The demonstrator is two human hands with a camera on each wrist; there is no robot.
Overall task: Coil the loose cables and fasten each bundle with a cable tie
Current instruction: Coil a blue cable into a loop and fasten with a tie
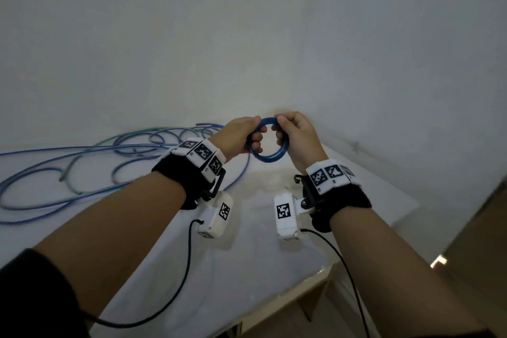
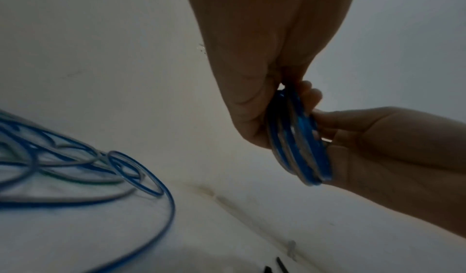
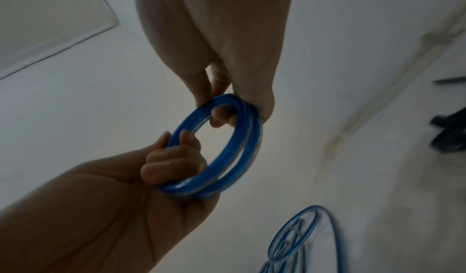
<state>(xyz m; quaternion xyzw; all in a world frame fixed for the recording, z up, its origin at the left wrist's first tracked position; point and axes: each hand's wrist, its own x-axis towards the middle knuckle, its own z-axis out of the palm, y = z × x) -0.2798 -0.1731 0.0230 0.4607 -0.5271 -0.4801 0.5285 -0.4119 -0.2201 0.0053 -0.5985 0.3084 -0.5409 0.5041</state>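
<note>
Both forearms raised, left hand [image 1: 239,134] and right hand [image 1: 297,134] gripping blue coil [image 1: 270,158] (several loops), loose cables [image 1: 82,156] on table [image 1: 260,255].

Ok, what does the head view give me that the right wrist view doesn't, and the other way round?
Only the head view shows both wrist bands and the whole spread of loose cable on the table. Only the right wrist view shows the separate turns of the blue coil, the fingers curled through it, and dark items at the right edge. Both show the left hand and right hand gripping the coil.
</note>
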